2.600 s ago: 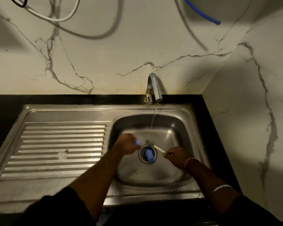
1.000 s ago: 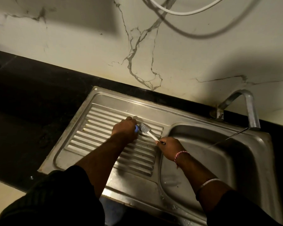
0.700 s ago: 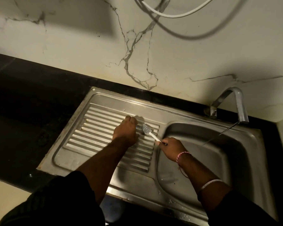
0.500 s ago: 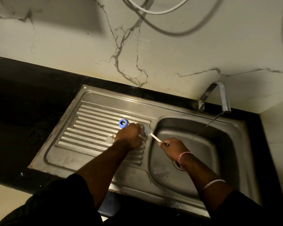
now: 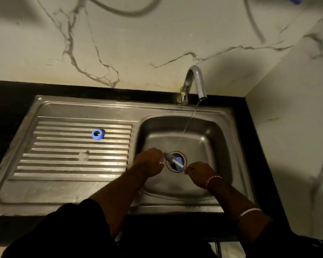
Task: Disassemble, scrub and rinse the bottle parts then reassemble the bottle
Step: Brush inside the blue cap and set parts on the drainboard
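Note:
My right hand (image 5: 199, 174) grips the white handle of a small bottle brush (image 5: 172, 160) whose bristle head hangs over the drain. A blue bottle part (image 5: 179, 162) lies in the drain under the brush. My left hand (image 5: 149, 162) hovers over the left side of the basin, knuckles up and fingers loosely curled beside the bristles, with nothing visible in it. A blue ring-shaped cap (image 5: 98, 134) sits on the ribbed drainboard. A small clear part (image 5: 84, 156) lies on the drainboard below the cap.
The steel sink (image 5: 229, 146) sits in a black counter against marble walls. A thin stream of water runs from the tap (image 5: 195, 81) into the basin behind the drain. The ribbed drainboard (image 5: 63, 164) lies to the left.
My left hand set the blue cap on the drainboard and came back over the basin. My right hand carried the brush from the drainboard to above the drain. The view swung right.

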`<state>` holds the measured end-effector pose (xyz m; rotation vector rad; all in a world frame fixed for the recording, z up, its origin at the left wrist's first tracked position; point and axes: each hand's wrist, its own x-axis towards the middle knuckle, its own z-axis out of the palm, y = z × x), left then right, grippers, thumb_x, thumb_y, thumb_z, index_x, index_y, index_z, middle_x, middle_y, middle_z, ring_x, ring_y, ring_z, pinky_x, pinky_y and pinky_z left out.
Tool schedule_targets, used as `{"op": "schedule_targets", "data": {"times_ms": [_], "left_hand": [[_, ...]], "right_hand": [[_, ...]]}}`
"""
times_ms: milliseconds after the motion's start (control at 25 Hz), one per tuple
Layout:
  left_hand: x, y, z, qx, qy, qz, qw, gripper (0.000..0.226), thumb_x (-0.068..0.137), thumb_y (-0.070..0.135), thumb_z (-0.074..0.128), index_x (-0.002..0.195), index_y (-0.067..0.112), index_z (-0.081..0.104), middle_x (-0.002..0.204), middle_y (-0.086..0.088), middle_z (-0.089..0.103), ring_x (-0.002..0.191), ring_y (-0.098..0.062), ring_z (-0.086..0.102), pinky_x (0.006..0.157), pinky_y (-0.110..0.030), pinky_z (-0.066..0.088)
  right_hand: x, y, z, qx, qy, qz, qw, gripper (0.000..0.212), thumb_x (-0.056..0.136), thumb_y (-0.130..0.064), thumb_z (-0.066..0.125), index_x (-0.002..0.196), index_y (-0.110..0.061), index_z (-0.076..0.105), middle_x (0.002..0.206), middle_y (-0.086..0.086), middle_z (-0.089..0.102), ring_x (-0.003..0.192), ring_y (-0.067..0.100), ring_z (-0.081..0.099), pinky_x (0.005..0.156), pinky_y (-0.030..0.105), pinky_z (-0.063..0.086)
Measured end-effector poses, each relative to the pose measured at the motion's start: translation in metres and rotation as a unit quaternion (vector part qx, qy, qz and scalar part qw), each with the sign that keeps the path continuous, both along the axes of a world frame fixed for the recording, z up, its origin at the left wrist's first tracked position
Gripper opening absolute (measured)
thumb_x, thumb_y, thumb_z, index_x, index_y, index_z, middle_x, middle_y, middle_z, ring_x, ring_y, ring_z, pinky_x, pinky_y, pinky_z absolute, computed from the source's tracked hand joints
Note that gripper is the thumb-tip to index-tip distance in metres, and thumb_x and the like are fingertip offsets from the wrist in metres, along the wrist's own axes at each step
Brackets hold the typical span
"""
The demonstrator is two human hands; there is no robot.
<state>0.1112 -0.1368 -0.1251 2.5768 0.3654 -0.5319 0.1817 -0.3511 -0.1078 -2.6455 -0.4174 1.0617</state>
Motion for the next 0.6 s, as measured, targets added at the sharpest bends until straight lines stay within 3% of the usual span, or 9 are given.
{"op": "schedule_targets", "data": {"times_ms": [120,280,440,600], "left_hand": [[0.012,-0.028,-0.007,0.010,0.024,-0.010,1.000,0.025,0.088,0.040,0.063,0.110,0.029,0.065,0.121,0.002,0.060,0.113,-0.023,0.061,0.097,-0.038,0.050],[0.041,-0.071,-0.012,0.014,0.065,-0.039,0.997,0.031,0.096,0.038,0.059,0.121,0.021,0.066,0.126,-0.002,0.061,0.115,-0.026,0.061,0.095,-0.036,0.050],[0.069,-0.100,-0.025,0.011,0.093,-0.010,0.996,0.020,0.098,0.039,0.062,0.105,0.021,0.066,0.112,-0.003,0.067,0.093,-0.021,0.062,0.075,-0.032,0.046],[0.084,-0.112,-0.067,0.015,0.110,0.043,0.993,0.024,0.092,0.043,0.058,0.106,0.026,0.067,0.105,0.000,0.071,0.086,-0.022,0.063,0.074,-0.034,0.052]], "right_hand": [[0.012,-0.029,-0.012,-0.033,0.034,-0.034,0.998,0.039,0.099,-0.044,0.055,0.097,-0.010,0.074,0.092,0.008,0.071,0.083,0.024,0.069,0.074,0.035,0.058],[0.030,-0.052,-0.032,-0.057,0.065,-0.055,0.995,0.035,0.097,-0.040,0.062,0.094,-0.006,0.068,0.076,0.004,0.067,0.055,0.016,0.066,0.045,0.024,0.048],[0.047,-0.053,-0.044,-0.061,0.082,-0.049,0.994,0.031,0.095,-0.036,0.062,0.097,-0.005,0.067,0.072,0.008,0.068,0.043,0.018,0.066,0.041,0.025,0.051],[0.062,-0.048,-0.058,-0.052,0.076,-0.034,0.995,0.028,0.097,-0.033,0.058,0.101,-0.008,0.069,0.074,0.005,0.064,0.043,0.015,0.061,0.036,0.020,0.042]]}}
